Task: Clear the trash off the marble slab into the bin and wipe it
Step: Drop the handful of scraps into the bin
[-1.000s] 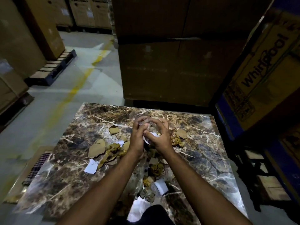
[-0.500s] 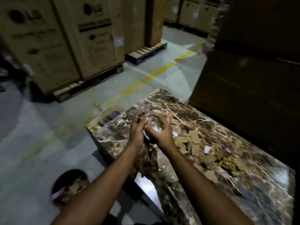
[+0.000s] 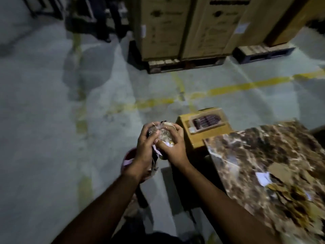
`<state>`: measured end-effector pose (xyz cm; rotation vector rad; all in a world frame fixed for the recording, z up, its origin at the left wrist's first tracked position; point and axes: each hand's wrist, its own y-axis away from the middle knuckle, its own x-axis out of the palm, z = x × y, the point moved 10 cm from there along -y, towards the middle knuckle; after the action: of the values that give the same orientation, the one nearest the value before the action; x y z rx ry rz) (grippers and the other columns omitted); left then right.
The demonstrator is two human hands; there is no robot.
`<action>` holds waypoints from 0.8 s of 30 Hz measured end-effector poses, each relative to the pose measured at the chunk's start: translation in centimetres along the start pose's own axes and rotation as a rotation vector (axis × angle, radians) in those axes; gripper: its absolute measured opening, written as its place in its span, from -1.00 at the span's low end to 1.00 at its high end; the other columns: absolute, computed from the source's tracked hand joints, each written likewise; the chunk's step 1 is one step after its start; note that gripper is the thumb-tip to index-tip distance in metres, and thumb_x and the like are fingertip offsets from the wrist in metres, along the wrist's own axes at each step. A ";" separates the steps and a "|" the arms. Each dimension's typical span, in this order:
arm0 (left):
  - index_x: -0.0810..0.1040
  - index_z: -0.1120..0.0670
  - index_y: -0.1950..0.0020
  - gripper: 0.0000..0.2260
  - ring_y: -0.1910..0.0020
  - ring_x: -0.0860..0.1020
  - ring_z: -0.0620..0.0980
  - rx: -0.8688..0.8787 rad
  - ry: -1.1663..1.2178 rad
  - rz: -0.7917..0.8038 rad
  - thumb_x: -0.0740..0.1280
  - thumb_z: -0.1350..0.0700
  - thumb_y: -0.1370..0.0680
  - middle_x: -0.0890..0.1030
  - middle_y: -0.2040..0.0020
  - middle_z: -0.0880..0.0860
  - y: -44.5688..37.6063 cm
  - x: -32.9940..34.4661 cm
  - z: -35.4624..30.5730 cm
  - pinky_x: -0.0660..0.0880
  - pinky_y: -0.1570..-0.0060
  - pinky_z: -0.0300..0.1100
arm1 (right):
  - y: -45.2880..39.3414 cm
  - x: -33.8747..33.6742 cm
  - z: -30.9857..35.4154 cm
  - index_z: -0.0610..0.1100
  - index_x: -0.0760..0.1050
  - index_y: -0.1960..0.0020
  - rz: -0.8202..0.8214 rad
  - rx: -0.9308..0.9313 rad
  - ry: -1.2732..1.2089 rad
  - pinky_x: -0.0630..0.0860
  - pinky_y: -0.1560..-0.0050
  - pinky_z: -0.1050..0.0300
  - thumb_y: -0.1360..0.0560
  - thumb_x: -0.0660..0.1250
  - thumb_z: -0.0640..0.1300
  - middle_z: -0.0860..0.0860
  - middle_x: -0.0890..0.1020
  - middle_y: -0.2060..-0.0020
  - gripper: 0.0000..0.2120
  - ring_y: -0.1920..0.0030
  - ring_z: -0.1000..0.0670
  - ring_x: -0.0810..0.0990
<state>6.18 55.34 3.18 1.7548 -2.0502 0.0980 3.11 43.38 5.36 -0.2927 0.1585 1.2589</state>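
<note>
Both hands have swung left off the marble slab since half a second ago, and the view has turned with them, so the slab now sits at the right edge instead of under the hands.

Head view: left hand (image 3: 144, 148) and right hand (image 3: 173, 147) are cupped together around a crumpled wad of trash (image 3: 162, 136), clear plastic film with paper and cardboard bits showing through. Fingers (image 3: 176, 130) of both hands are curled narrow and closed on the wad, thumbs pressed on its near side. White and pinkish paper scraps stick out below between the palms. Hands are held in the air over the grey floor (image 3: 52, 138), left of the marble slab (image 3: 246, 150) and not touching it.

Directly under the left wrist a round reddish bin (image 3: 127, 156) is partly visible, mostly hidden by the hand and forearm; contents too blurred to tell. More torn cardboard and white paper (image 3: 263, 178) lies on the slab toward the near right, blurred. A wooden box (image 3: 204, 138) with a dark grille on top stands just beyond the slab's far left corner. Far across the floor, past yellow lines (image 3: 228, 88), tall cartons (image 3: 184, 27) stand on pallets.
</note>
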 end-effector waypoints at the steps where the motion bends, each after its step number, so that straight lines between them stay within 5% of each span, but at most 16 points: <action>1: 0.50 0.18 -0.21 -0.78 0.00 0.66 0.00 0.008 -0.049 -0.003 0.23 0.37 -0.61 0.64 -0.06 0.14 -1.1 -2.3 -0.1 0.59 0.05 -0.20 | -0.8 2.8 -0.7 0.22 0.57 -0.12 0.021 0.019 -0.013 0.40 -0.30 0.33 -0.32 0.46 0.07 0.09 0.43 -0.20 -0.64 -0.29 0.19 0.47; 3: 0.39 0.30 -0.30 -0.76 -0.08 0.63 -0.06 -0.021 -0.150 0.007 0.21 0.33 -0.64 0.60 -0.14 0.16 -3.2 -6.5 1.3 0.56 -0.04 -0.21 | -2.1 7.4 -2.7 0.27 0.55 -0.09 0.059 0.065 -0.028 0.39 -0.24 0.38 -0.32 0.45 0.10 0.11 0.44 -0.17 -0.66 -0.25 0.22 0.48; 5: 0.36 0.27 -0.34 -0.67 -0.25 0.56 0.13 -0.086 -0.168 -0.020 0.23 0.18 -0.62 0.53 -0.28 0.28 -4.9 -10.1 3.7 0.52 -0.24 0.02 | -2.8 10.7 -5.0 0.19 0.56 -0.10 0.110 0.112 -0.025 0.37 -0.22 0.42 -0.31 0.42 0.10 0.00 0.45 -0.19 -0.65 -0.24 0.28 0.44; 9: 0.47 -0.10 -0.27 -0.68 -0.31 0.53 0.23 -0.172 -0.277 -0.106 0.32 -0.07 -0.53 0.54 -0.32 0.20 -8.7 -17.0 10.9 0.43 -0.36 0.23 | -4.1 16.5 -13.5 0.06 0.60 -0.14 0.239 0.218 0.018 0.36 -0.28 0.40 -0.31 0.40 0.12 -0.06 0.45 -0.24 -0.58 -0.29 0.28 0.39; 14: 0.48 -0.02 -0.34 -0.55 -0.30 0.54 0.12 -0.234 -0.371 -0.230 0.34 -0.13 -0.48 0.57 -0.30 0.10 -12.8 -23.9 21.5 0.46 -0.31 0.22 | -4.8 21.5 -26.4 0.18 0.60 -0.13 0.322 0.252 0.087 0.40 -0.37 0.13 -0.33 0.42 0.12 0.25 0.46 -0.18 -0.63 -0.31 0.15 0.44; 16: 0.55 -0.15 -0.27 -0.64 -0.27 0.56 0.06 -0.232 -0.392 -0.254 0.34 -0.11 -0.47 0.62 -0.24 -0.01 -14.1 -25.6 25.7 0.46 -0.33 0.15 | -4.5 23.1 -31.4 0.28 0.54 -0.11 0.348 0.263 0.087 0.36 -0.39 0.16 -0.34 0.43 0.12 0.38 0.42 -0.14 -0.66 -0.31 0.19 0.42; 20: 0.52 -0.44 -0.17 -0.70 -0.34 0.52 0.09 -0.277 -0.474 -0.318 0.30 -0.18 -0.45 0.60 -0.28 -0.02 -16.9 -29.5 36.0 0.38 -0.39 0.20 | -3.1 25.0 -41.6 0.11 0.57 -0.19 0.388 0.348 0.116 0.26 -0.36 0.42 -0.36 0.40 0.19 0.05 0.44 -0.20 -0.57 -0.24 0.41 0.34; 24: 0.41 -0.36 -0.29 -0.62 -0.39 0.44 0.10 -0.349 -0.612 -0.321 0.23 -0.30 -0.48 0.50 -0.37 0.07 -17.8 -31.8 43.9 0.35 -0.41 0.18 | -1.9 26.4 -49.2 0.00 0.53 -0.33 0.554 0.357 0.231 0.13 -0.32 0.55 -0.43 0.34 0.23 -0.13 0.40 -0.30 -0.46 -0.27 0.37 0.29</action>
<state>14.06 66.84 -52.14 2.0049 -1.9513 -0.9393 14.96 52.04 -48.56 -0.0816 0.6920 1.7087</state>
